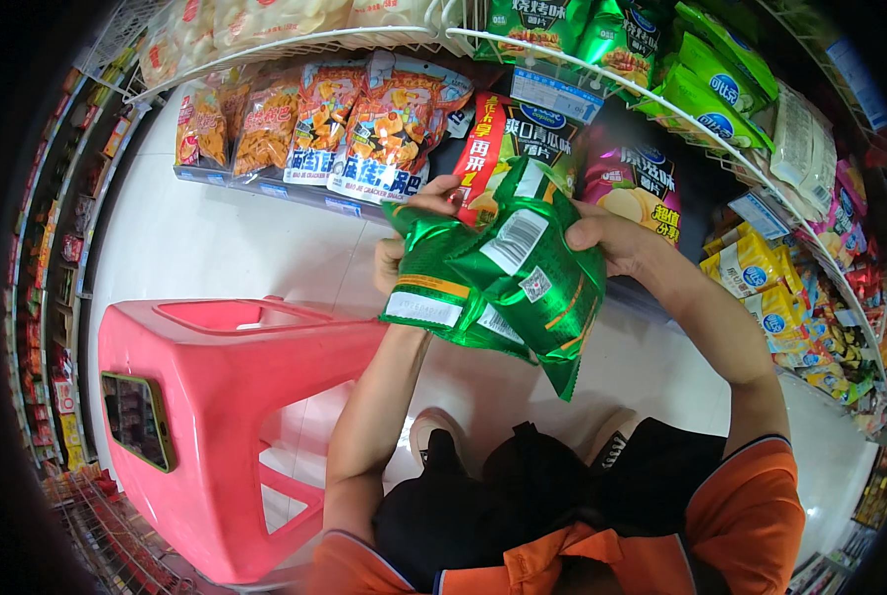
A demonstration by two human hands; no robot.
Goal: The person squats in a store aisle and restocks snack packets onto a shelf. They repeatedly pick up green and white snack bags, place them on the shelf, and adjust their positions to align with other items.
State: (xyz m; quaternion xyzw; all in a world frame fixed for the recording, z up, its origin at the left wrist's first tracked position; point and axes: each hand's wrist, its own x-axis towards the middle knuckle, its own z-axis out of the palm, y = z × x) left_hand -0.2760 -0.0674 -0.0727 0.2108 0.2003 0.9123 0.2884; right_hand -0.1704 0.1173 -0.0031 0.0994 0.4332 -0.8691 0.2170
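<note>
Two green foil snack bags are held up before me, backs turned my way. My left hand (391, 256) grips the left bag (432, 275), its fingers partly hidden behind the foil. My right hand (607, 234) holds the right bag (536, 256) by its upper side, thumb on top. The right bag overlaps the left one and shows a barcode and a square printed code. A pale printed strip runs along the left bag's lower edge. Just beyond them stand a green and red chip bag (480, 160) and a purple chip bag (629, 182) on the low shelf.
A pink plastic stool (213, 372) with a phone (137, 420) on it stands at my left. White wire racks (711, 126) with chip bags curve around the front and right. Cracker bags (384, 141) line the lower shelf (265, 186). My shoes (436, 431) rest on the tiled floor (324, 256).
</note>
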